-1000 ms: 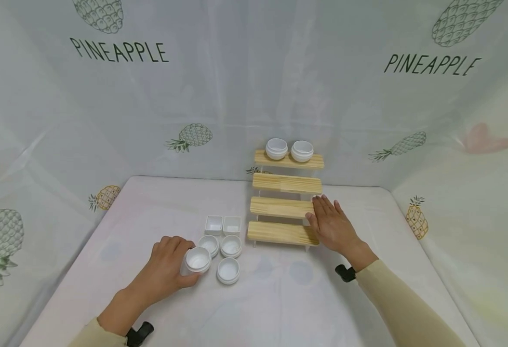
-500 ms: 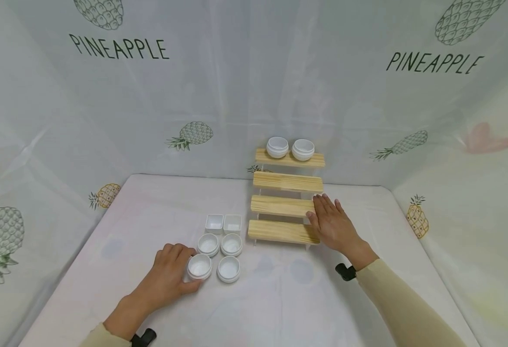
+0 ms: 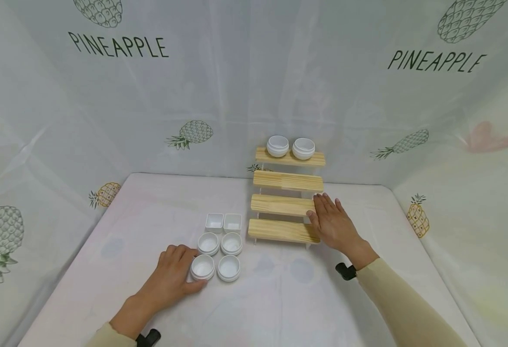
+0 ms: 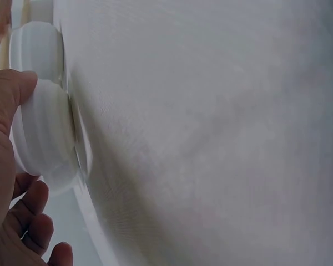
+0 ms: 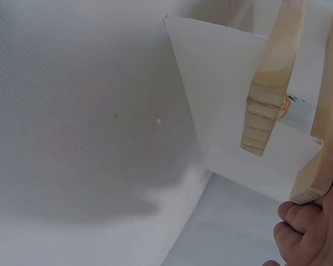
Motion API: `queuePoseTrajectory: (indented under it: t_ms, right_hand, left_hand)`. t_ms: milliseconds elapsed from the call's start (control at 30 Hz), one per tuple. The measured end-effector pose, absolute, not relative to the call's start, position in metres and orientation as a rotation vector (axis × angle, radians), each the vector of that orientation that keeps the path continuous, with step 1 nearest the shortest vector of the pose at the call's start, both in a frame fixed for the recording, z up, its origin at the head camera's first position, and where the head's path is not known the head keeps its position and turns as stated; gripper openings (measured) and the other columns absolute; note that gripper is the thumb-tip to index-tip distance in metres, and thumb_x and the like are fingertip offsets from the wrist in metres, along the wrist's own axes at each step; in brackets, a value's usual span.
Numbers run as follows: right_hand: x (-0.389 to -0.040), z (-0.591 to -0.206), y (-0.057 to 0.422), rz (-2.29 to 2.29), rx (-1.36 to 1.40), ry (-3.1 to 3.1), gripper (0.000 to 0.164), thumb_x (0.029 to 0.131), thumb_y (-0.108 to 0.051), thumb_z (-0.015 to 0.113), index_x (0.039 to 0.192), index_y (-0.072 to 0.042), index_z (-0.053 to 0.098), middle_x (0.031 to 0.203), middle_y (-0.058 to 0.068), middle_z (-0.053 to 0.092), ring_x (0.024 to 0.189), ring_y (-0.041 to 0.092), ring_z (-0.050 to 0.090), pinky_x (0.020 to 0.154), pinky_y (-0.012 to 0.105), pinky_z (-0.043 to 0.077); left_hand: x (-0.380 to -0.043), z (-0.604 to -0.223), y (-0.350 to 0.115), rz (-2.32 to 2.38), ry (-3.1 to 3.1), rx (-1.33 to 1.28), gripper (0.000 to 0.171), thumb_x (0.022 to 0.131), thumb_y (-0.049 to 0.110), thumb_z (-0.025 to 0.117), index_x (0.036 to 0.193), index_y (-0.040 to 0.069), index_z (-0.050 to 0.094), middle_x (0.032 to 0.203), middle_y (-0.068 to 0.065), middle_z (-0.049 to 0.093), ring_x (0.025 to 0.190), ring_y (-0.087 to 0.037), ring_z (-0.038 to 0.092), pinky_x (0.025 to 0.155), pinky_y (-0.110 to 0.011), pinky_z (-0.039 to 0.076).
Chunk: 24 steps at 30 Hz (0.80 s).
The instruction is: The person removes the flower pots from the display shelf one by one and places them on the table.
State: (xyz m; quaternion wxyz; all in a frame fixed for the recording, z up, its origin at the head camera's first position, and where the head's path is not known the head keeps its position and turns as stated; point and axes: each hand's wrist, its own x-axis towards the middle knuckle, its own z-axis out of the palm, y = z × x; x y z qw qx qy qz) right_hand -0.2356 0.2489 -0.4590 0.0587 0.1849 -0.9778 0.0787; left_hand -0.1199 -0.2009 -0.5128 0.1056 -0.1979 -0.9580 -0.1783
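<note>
Currently, left hand pinches front-left bowl; straight-fingered right hand touches wooden stand, well right of bowl.

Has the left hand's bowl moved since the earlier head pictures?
Yes: the bowl has moved down the picture and slightly right, against the square dishes.

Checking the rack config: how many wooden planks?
4: top plank, under two bowls; second plank; third plank, right end behind the right hand; bottom plank. None looks fully hidden.
</note>
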Motion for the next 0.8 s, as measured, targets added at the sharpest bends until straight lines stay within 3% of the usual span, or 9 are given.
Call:
queuePoseTrajectory:
  t_ms: [800]
  right_hand:
    - [-0.2360,-0.4619,0.2500,0.240,0.571,-2.934,0.066,0.116,-0.040,0.029,0.159,0.011,0.032,0.166,0.029,0.034,0.157,0.045,0.027,0.125,0.066,0.019]
  left_hand:
    - [-0.1139,-0.5144,-0.2018,-0.468,-2.774,-0.546,0.071,0.071,0.048,0.094,0.122,0.011,0.063,0.107,0.000,0.059,0.102,-0.024,0.050,0.088,-0.043,0.042]
